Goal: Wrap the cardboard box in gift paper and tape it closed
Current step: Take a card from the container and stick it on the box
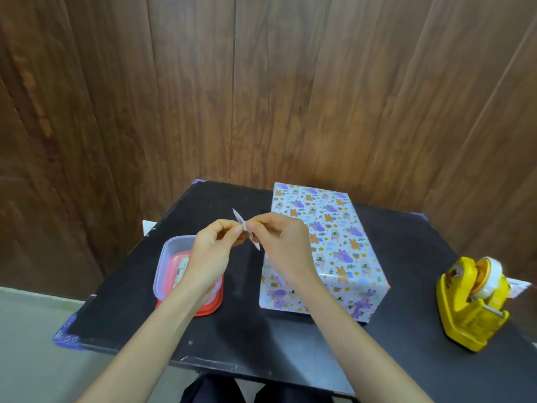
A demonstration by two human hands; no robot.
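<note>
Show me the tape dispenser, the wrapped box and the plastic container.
tape dispenser (463, 306): head view, on its yellow body.
wrapped box (340, 225): head view, on its patterned top face.
plastic container (164, 266): head view, on its clear left wall.

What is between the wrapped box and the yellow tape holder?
Nothing: only bare black table lies between the wrapped box and the yellow tape holder, as the head view shows.

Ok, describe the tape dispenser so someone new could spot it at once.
Start at the black table against the wood wall. Right of the wrapped box, near the table's right edge, stands the tape dispenser. It is the only yellow thing there, chunky, with a white tape roll on top.
</note>
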